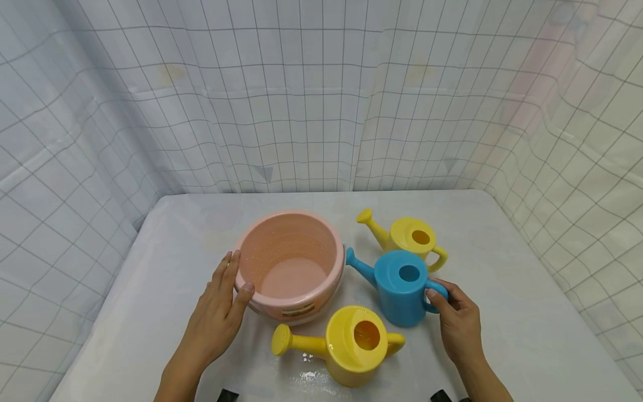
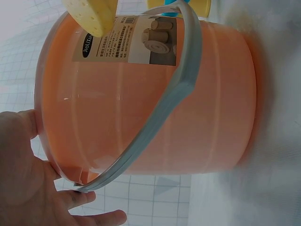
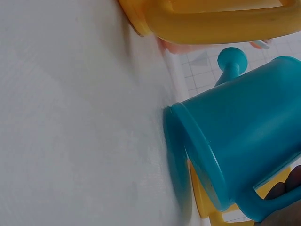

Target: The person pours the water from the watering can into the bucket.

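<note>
A pink bucket stands left of centre on the table, its grey handle hanging down the side in the left wrist view. My left hand touches the bucket's left rim with fairly straight, spread fingers. With thumb and fingers, my right hand grips the handle of a blue watering can, whose spout points toward the bucket. In the right wrist view the blue can leans, part of its base off the table. A yellow watering can is in front, its spout rose near the bucket.
Behind the blue can sits a second yellow watering can, spout to the left. Wet, shiny patches lie on the white table cover near the front can. White grid-patterned curtains enclose the table at the back and sides.
</note>
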A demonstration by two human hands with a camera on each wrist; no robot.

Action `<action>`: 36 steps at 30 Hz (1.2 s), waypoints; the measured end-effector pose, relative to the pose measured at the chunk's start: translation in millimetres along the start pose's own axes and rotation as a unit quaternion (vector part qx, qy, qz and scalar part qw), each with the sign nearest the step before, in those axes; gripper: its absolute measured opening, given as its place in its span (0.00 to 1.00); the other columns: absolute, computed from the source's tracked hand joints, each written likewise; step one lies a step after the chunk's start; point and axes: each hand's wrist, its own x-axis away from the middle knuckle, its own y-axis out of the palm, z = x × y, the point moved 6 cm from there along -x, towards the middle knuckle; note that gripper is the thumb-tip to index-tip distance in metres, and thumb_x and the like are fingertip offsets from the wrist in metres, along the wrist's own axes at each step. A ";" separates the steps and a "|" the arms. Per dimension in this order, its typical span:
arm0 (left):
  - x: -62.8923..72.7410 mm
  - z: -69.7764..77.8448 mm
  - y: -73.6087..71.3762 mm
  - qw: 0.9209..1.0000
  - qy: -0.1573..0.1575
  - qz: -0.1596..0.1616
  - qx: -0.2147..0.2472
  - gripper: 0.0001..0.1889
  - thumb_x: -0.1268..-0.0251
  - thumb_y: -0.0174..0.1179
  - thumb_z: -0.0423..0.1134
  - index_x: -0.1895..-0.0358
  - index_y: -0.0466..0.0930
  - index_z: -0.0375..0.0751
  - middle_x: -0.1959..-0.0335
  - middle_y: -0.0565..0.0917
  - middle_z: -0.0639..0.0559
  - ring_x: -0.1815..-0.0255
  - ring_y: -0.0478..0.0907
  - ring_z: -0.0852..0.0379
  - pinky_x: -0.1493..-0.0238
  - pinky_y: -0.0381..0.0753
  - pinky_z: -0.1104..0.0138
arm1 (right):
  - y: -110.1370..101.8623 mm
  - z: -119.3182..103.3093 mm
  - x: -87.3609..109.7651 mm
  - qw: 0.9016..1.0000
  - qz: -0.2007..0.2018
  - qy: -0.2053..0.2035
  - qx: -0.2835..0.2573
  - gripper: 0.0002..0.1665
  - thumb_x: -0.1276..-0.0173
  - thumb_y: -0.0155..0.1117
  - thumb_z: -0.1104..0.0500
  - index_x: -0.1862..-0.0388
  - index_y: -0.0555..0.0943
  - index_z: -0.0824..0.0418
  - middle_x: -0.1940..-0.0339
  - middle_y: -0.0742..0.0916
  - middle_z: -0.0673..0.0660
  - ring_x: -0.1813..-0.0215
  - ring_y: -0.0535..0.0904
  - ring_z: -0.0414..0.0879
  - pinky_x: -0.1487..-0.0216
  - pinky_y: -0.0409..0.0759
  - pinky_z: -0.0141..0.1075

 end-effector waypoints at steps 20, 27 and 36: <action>-0.1 0.1 -0.2 1.000 0.001 0.000 -0.005 0.33 0.26 0.41 0.52 0.24 0.37 0.60 0.23 0.49 0.43 0.27 0.54 0.33 0.37 0.53 0.32 | -10.2 -31.8 0.9 1.000 0.002 -0.023 0.010 0.22 0.35 0.63 0.62 0.45 0.75 0.73 0.57 0.85 0.46 0.44 0.76 0.42 0.46 0.76 0.25; 0.2 0.3 -0.2 1.000 0.000 -0.001 -0.007 0.33 0.26 0.41 0.52 0.24 0.36 0.60 0.23 0.49 0.43 0.28 0.54 0.32 0.37 0.53 0.32 | -11.2 -52.7 4.2 0.998 -0.031 -0.049 -0.019 0.21 0.33 0.60 0.65 0.44 0.73 0.76 0.56 0.85 0.46 0.42 0.75 0.42 0.43 0.73 0.27; 0.2 -0.1 -0.1 1.000 -0.004 -0.004 -0.003 0.33 0.26 0.41 0.53 0.24 0.36 0.61 0.23 0.48 0.44 0.27 0.53 0.33 0.36 0.52 0.32 | -13.9 -68.1 4.9 0.997 -0.030 -0.054 -0.035 0.20 0.33 0.59 0.66 0.45 0.74 0.76 0.58 0.84 0.47 0.45 0.72 0.44 0.44 0.72 0.30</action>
